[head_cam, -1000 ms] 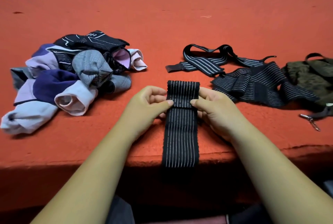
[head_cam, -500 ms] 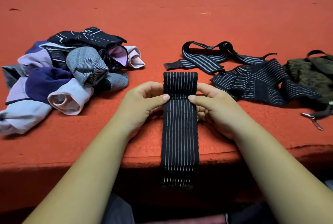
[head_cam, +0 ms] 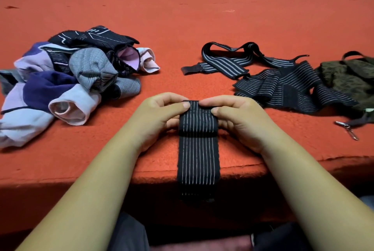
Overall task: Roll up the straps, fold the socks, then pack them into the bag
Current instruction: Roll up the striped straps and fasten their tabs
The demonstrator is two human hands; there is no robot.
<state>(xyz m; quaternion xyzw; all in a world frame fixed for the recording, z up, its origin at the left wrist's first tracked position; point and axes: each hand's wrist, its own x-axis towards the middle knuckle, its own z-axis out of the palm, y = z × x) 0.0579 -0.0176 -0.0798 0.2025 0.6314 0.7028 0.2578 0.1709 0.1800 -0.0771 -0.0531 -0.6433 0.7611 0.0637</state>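
- at the near edge of the counter (head_cam: 202, 18), dead centre, lies the strap (head_cam: 198, 149). its long axis runs straight away from the person, and the tail drapes over the lip and hangs toward the lap.
- and the hands?
- left hand (head_cam: 157, 117) and right hand (head_cam: 242, 121) flank the far end, about equally near. the fingers (head_cam: 183, 106) of both are curled in, pinching the turned-over end, with a thumb on top at each side edge.
- so which way would the roll go?
- toward the body, i'd say, along that long axis, taking up the flat length between the hands and the counter's edge. it looks barely begun.
- room enough?
- seems so. the sock pile (head_cam: 70, 81) sits off to the left. the other straps (head_cam: 283, 81) are to the right and a bit farther back, with the bag (head_cam: 352, 76) beyond them and a metal clip (head_cam: 348, 130) near it. none of them touch the held strap.
- any worry?
- the hanging tail. its weight could drag the strap askew, and the roll might go cone-shaped if one side leads.
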